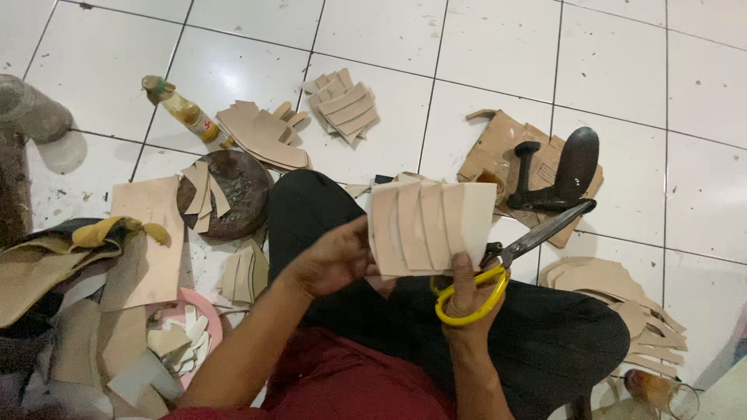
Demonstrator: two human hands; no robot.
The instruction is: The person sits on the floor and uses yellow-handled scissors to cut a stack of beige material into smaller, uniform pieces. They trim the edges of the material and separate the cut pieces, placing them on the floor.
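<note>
Over my lap, sitting on the white tile floor [498, 62], I've got a fanned stack of tan leather pieces [429, 225] held up in front of me. My left hand [333, 258] grips the stack's left edge, fingers curled and pinched on it. My right hand [467, 299] is in the yellow-handled scissors [506, 264], thumb pressing up against the bottom of the stack, fingers closed through the loops; blades look shut and point up to the right. Just past the tips sits a black iron shoe stand [564, 171] on cardboard [498, 140]. More cut pieces [342, 105] lie further out, a small bottle [180, 107] off to the left.
</note>
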